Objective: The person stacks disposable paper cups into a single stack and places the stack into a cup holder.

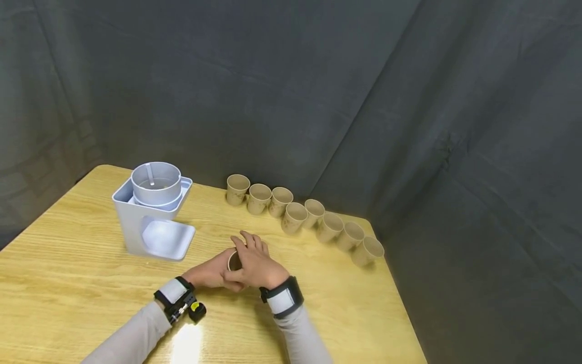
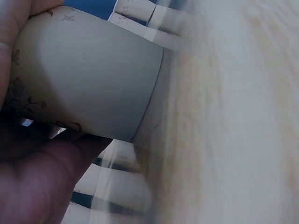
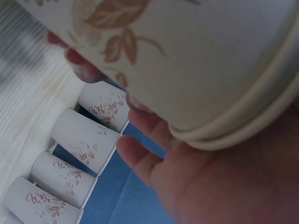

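Near the middle of the table both hands are on paper cups that stand one inside the other. Two rims lie close together in the right wrist view, above a brown leaf print. My left hand grips the cup's side from the left; in the left wrist view its lower edge is close over the wooden table. From the right, my right hand reaches across the top and holds the rim between thumb and fingers, hiding much of the opening.
Several matching paper cups stand upright in a curved row along the far and right table edges. A white appliance with a round container on top and a tray stands at left. Dark curtains hang behind.
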The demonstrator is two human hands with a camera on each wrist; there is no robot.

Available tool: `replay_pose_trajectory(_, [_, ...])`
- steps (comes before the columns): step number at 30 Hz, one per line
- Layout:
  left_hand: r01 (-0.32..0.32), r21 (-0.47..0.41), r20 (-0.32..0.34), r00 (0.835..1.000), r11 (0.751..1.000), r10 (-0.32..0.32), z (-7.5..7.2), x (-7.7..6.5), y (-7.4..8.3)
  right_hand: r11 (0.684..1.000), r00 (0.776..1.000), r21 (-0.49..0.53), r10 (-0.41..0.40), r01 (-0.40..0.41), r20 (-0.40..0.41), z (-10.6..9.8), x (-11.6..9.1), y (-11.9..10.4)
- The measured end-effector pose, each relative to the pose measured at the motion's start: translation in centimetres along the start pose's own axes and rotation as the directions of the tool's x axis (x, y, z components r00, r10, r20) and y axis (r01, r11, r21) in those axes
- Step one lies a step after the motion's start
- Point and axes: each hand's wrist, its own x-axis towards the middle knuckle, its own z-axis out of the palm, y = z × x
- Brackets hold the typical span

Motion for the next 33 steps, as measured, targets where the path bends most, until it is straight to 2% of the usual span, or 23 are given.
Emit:
replay_pose_trajectory(10, [-0.002, 0.012, -0.002, 1.0, 1.0, 0.002, 0.08, 0.2, 0.0, 1.0, 1.0, 0.013, 0.002, -0.002, 0.01, -0.26, 0.01, 0.2])
replay_pose_trajectory(17, [0.039, -0.035, -0.001, 0.999, 0.999, -0.039, -0.1, 0.08, 0.12, 1.0, 1.0, 0.023, 0.007, -0.007, -0.001, -0.15, 0.15, 0.22])
replay_pose_trajectory(23, [0.043, -0.005, -0.002, 0.999, 0.999, -0.043, -0.07, 0.24, 0.29, 0.998, 0.999, 0.045, 0.032, -0.031, -0.019, -0.02, 0.15, 0.28])
replay_pose_trajectory(27, [0.036, 0.026, -0.008, 0.999, 0.999, -0.036, 0.12, 0.16, 0.32, 0.995, 0.999, 0.081, 0.05, -0.05, 0.001, 0.0, 0.08, 0.25])
replay_pose_trajectory(31, [0.024, 0.028, -0.025, 0.999, 0.999, -0.023, 0.22, -0.06, 0.41, 0.99, 1.0, 0.14, 0.024, -0.023, -0.004, -0.23, 0.36, 0.51])
replay_pose_trajectory(33, [0.035, -0.007, -0.035, 0.999, 0.999, -0.035, 0.26, -0.15, 0.53, 0.987, 1.0, 0.163, -0.003, 0.008, -0.027, -0.52, 0.68, 0.91])
